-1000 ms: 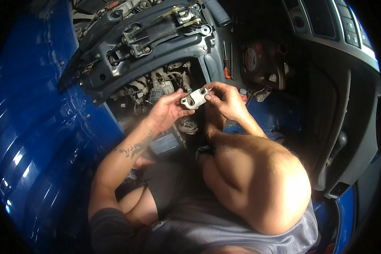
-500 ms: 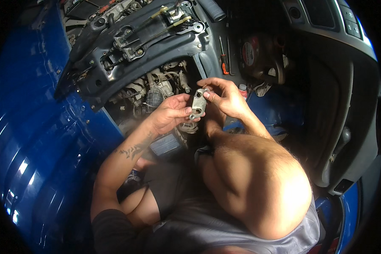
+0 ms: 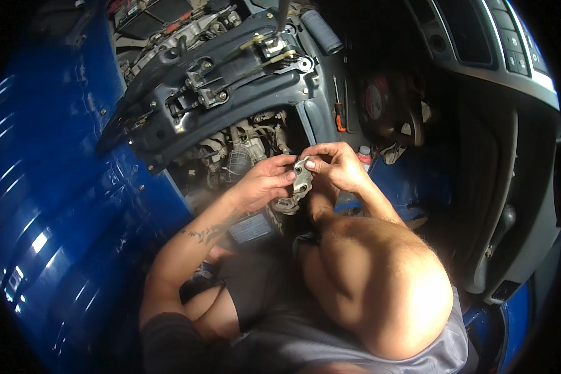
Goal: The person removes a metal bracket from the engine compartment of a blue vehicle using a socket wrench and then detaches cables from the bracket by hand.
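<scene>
A small cast metal bracket [image 3: 303,177] with openings in it is held upright in the picture between my two hands. My left hand [image 3: 262,186] grips its left side with bent fingers and thumb. My right hand [image 3: 341,167] pinches its upper end, thumb on the face. Behind and below it lie grimy mechanical parts and hoses [image 3: 243,156] in an open bay, partly hidden by my hands. A bottle with a pale red cap [image 3: 364,153] stands just right of my right hand.
Above is a dark panel with linkages [image 3: 230,87], beside a grey cylinder [image 3: 321,31]. A screwdriver [image 3: 338,112] and dark bar [image 3: 346,103] lie near a brown jug [image 3: 386,109]. Blue bodywork [image 3: 62,187] borders the left; a door panel [image 3: 505,187] the right. My bent leg fills the lower right.
The bracket has been turned from slanting sideways to upright and now shows more edge-on. Both hands sit slightly lower in the picture, as does the whole scene.
</scene>
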### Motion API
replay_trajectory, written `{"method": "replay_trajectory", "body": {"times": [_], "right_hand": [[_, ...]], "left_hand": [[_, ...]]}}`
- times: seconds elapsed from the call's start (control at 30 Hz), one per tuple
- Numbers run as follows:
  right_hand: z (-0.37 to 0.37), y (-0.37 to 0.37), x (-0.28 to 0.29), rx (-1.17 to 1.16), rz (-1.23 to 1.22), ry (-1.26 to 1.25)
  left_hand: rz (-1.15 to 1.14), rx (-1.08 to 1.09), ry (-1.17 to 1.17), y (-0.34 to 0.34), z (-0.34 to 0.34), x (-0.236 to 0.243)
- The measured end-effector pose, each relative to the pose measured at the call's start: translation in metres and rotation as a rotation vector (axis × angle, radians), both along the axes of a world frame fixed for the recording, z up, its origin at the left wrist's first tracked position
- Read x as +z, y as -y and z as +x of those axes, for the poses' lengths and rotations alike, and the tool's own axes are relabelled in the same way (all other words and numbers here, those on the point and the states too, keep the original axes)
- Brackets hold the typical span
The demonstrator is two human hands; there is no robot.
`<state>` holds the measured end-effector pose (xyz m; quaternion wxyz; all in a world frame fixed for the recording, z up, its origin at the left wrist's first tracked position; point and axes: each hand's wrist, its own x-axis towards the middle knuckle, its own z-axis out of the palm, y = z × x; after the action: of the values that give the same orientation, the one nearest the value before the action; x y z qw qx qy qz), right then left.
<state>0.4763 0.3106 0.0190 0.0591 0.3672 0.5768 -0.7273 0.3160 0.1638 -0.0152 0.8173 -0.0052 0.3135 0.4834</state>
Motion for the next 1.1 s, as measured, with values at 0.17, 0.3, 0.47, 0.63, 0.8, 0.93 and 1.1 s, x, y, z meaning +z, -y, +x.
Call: {"method": "replay_trajectory", "body": {"times": [0.17, 0.3, 0.47, 0.63, 0.8, 0.93, 1.1], "right_hand": [[-0.017, 0.010, -0.002, 0.073, 0.304, -0.014], [-0.028, 0.018, 0.005, 0.045, 0.517, -0.045], [-0.057, 0.028, 0.010, 0.417, 0.732, -0.223], [-0.096, 0.028, 0.043, 0.704, 0.907, -0.233], [-0.152, 0.033, 0.102, 0.982, 0.922, -0.045], [-0.179, 0.029, 0.138, 1.272, 0.900, 0.048], [-0.198, 0.027, 0.079, 1.427, 0.724, -0.149]], "left_hand": [[0.032, 0.117, -0.008, 0.010, -0.005, 0.006], [0.073, 0.262, -0.059, 0.002, -0.003, 0.010], [0.006, 0.412, -0.088, 0.041, -0.004, 0.001], [0.065, 0.614, -0.040, 0.049, -0.005, 0.008], [0.163, 0.738, 0.026, 0.063, -0.008, 0.026], [0.226, 0.615, 0.088, 0.062, -0.019, 0.039], [0.214, 0.769, 0.166, 0.084, -0.016, 0.003]]}}
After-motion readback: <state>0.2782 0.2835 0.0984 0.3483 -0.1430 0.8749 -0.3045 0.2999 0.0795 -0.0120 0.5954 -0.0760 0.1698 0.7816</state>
